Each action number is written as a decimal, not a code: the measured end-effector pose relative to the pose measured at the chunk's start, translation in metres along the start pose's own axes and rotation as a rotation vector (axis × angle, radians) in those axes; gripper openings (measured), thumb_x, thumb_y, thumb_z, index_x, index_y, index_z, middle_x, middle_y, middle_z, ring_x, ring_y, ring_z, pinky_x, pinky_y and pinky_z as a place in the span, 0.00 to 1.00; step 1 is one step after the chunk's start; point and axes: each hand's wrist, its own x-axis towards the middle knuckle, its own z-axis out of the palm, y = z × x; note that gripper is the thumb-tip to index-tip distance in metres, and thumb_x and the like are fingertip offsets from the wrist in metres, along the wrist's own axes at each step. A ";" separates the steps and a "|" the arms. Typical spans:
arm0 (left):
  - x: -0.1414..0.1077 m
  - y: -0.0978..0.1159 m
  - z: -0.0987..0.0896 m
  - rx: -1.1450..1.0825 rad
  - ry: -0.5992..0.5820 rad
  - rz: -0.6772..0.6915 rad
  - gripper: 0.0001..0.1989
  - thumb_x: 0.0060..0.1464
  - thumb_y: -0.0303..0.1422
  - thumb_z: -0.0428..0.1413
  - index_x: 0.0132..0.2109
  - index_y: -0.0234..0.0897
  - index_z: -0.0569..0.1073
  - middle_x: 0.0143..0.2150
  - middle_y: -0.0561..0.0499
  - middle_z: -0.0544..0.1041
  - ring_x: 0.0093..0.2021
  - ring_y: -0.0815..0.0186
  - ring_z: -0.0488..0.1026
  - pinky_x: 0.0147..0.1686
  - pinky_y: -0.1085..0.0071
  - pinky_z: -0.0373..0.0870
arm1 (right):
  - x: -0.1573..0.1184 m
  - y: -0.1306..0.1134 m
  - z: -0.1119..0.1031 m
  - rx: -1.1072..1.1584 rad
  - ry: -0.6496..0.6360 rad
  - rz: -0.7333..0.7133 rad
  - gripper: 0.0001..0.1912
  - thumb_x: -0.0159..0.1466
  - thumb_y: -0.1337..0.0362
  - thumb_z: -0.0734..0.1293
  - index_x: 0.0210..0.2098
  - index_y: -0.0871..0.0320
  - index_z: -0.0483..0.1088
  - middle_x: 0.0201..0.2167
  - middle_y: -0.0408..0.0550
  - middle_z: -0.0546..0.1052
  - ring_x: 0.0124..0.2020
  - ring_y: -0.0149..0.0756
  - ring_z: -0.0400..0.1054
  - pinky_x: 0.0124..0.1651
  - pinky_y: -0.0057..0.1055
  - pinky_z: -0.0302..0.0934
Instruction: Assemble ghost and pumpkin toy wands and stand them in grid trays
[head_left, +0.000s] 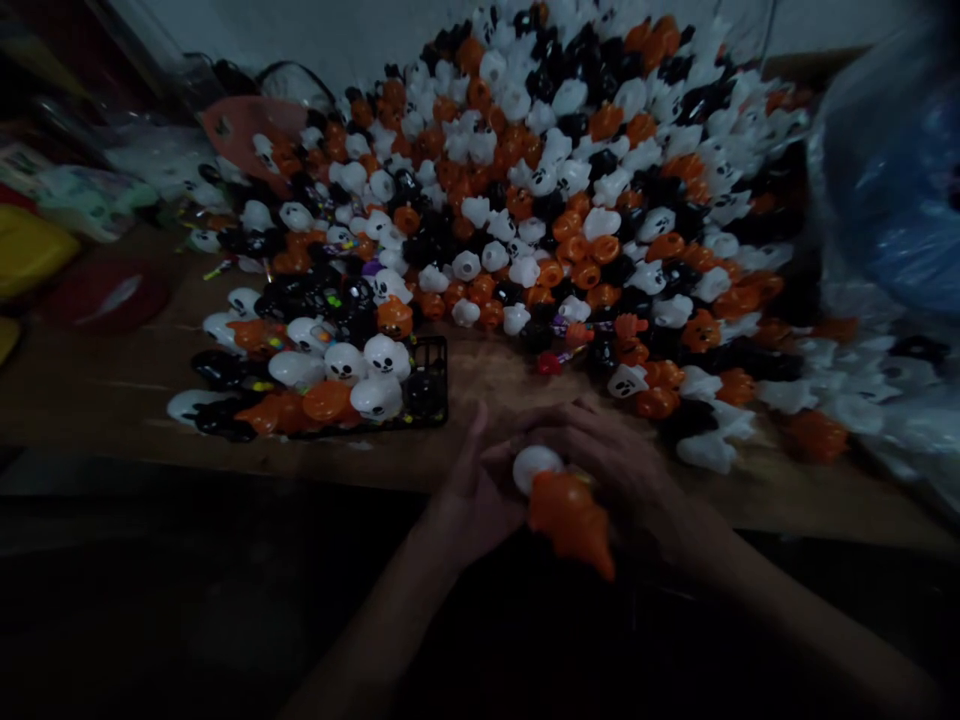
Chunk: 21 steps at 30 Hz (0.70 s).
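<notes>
A white round plastic piece (pixel 535 468) and an orange pointed plastic figure (pixel 571 518) sit together between my hands, just past the table's front edge. My right hand (pixel 611 455) curls over them from the right, its fingers closed around the white piece. My left hand (pixel 480 500) lies against them from the left, palm turned inward and thumb stretched up. Its other fingers are partly hidden behind the right hand. Left of my hands, a black plastic basket (pixel 444 385) holds white skull heads (pixel 386 357), orange figures (pixel 330 402) and black ones in rows.
A big heap of white ghosts, orange pumpkins (pixel 585 275) and black figures covers the table's back and right. A pink basket (pixel 251 130) stands at the back left, a red round dish (pixel 105 295) at the left. Clear plastic bags (pixel 885 190) stand at the right.
</notes>
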 end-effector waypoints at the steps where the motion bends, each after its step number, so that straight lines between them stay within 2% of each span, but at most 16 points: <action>1: -0.003 -0.002 -0.001 0.034 -0.019 0.014 0.23 0.51 0.51 0.55 0.41 0.33 0.73 0.34 0.49 0.75 0.32 0.67 0.72 0.33 0.71 0.70 | 0.000 0.002 -0.003 0.037 0.043 0.017 0.10 0.65 0.67 0.58 0.44 0.59 0.65 0.37 0.51 0.71 0.36 0.35 0.66 0.38 0.32 0.62; 3: -0.008 -0.006 -0.003 0.164 0.007 0.042 0.18 0.51 0.42 0.59 0.43 0.34 0.72 0.34 0.51 0.72 0.29 0.71 0.69 0.28 0.74 0.66 | -0.002 0.006 -0.005 0.060 0.149 0.051 0.09 0.65 0.67 0.59 0.44 0.58 0.65 0.34 0.47 0.72 0.33 0.33 0.67 0.35 0.29 0.64; 5: -0.013 -0.011 -0.006 0.336 0.119 0.069 0.17 0.51 0.38 0.60 0.46 0.36 0.71 0.31 0.54 0.69 0.26 0.75 0.64 0.24 0.78 0.60 | -0.003 0.010 -0.003 0.022 0.284 0.070 0.11 0.65 0.69 0.61 0.47 0.55 0.65 0.38 0.47 0.73 0.37 0.33 0.69 0.38 0.29 0.65; 7: -0.018 -0.014 -0.009 0.482 0.263 0.108 0.18 0.51 0.39 0.60 0.47 0.37 0.70 0.29 0.56 0.66 0.25 0.76 0.61 0.22 0.79 0.55 | -0.005 0.011 0.000 -0.017 0.357 0.098 0.15 0.64 0.69 0.62 0.51 0.54 0.64 0.41 0.48 0.74 0.41 0.34 0.69 0.41 0.29 0.65; 9: -0.025 -0.017 -0.011 0.638 0.398 0.205 0.15 0.52 0.41 0.58 0.44 0.38 0.71 0.29 0.55 0.68 0.27 0.74 0.64 0.24 0.78 0.58 | -0.007 0.009 0.003 -0.053 0.313 0.161 0.13 0.64 0.69 0.63 0.48 0.56 0.66 0.37 0.48 0.73 0.36 0.34 0.68 0.37 0.30 0.64; 12: -0.037 -0.018 -0.007 0.876 0.566 0.516 0.11 0.55 0.40 0.55 0.42 0.39 0.72 0.37 0.53 0.75 0.39 0.68 0.71 0.38 0.75 0.67 | -0.014 0.003 0.005 -0.130 0.227 0.258 0.07 0.64 0.69 0.63 0.41 0.60 0.69 0.30 0.48 0.71 0.29 0.33 0.66 0.31 0.30 0.60; 14: -0.042 -0.018 -0.001 1.010 0.638 0.732 0.12 0.55 0.37 0.56 0.46 0.42 0.72 0.45 0.53 0.75 0.47 0.65 0.71 0.46 0.72 0.67 | -0.019 -0.001 0.008 -0.169 0.198 0.287 0.06 0.64 0.68 0.63 0.40 0.61 0.69 0.28 0.47 0.71 0.27 0.32 0.65 0.29 0.29 0.58; 16: -0.044 -0.017 0.006 1.104 0.672 0.884 0.18 0.52 0.35 0.58 0.51 0.44 0.70 0.52 0.53 0.73 0.52 0.63 0.69 0.51 0.70 0.65 | -0.025 -0.004 0.011 -0.182 0.176 0.288 0.06 0.64 0.67 0.64 0.40 0.60 0.68 0.28 0.46 0.71 0.27 0.31 0.65 0.28 0.29 0.57; 19: -0.038 -0.016 0.014 1.084 0.647 0.952 0.24 0.52 0.33 0.59 0.56 0.44 0.67 0.56 0.51 0.70 0.55 0.63 0.67 0.55 0.69 0.63 | -0.031 -0.009 0.013 -0.158 0.161 0.279 0.07 0.64 0.67 0.64 0.42 0.59 0.68 0.30 0.46 0.72 0.28 0.30 0.65 0.29 0.28 0.58; 21: -0.032 -0.015 0.015 0.987 0.594 0.884 0.21 0.53 0.33 0.58 0.54 0.43 0.68 0.53 0.51 0.72 0.53 0.65 0.69 0.53 0.70 0.66 | -0.033 -0.013 0.011 -0.096 0.132 0.257 0.06 0.64 0.68 0.63 0.42 0.58 0.67 0.31 0.45 0.71 0.28 0.29 0.65 0.30 0.27 0.58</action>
